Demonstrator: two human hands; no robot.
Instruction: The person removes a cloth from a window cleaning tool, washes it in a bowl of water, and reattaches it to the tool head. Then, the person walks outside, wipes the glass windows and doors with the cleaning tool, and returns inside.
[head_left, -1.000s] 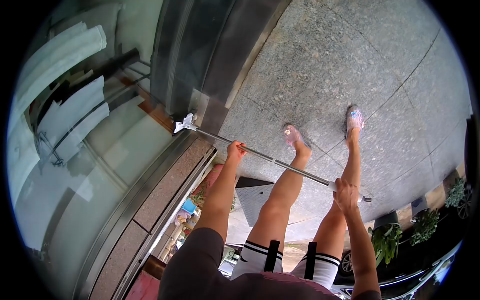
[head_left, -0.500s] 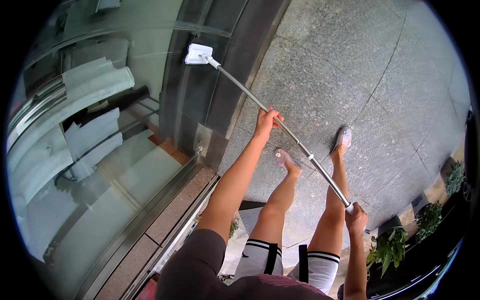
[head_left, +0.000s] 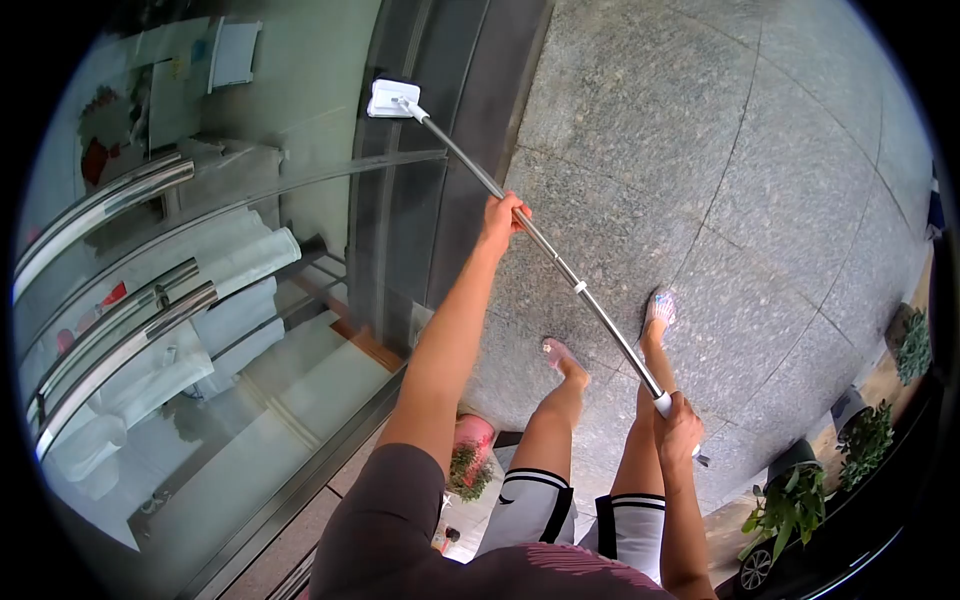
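A long-handled window washer (head_left: pixel 550 254) slants across the head view, its metal pole running from upper left to lower right. Its white rectangular head (head_left: pixel 393 98) lies over the dark frame (head_left: pixel 400 215) beside the glass; whether it presses on that surface I cannot tell. My left hand (head_left: pixel 505 217) is wrapped round the upper part of the pole, with my arm stretched out. Closed round the white grip at the lower end is my right hand (head_left: pixel 681 428), in front of my leg. A white collar sits on the pole between the two hands.
Glass panels (head_left: pixel 300 400) with metal handle bars (head_left: pixel 130 360) stand at the left. Grey stone paving (head_left: pixel 620 130) lies underfoot. A pink pot (head_left: pixel 473 434) with a plant is near my left leg. Potted plants (head_left: pixel 790 500) and a dark car (head_left: pixel 860 540) are at the right.
My view has shifted, bringing more handle bars and the pink pot into sight. Both hands and the pole sit farther left in the picture, and the white head has moved along the dark frame.
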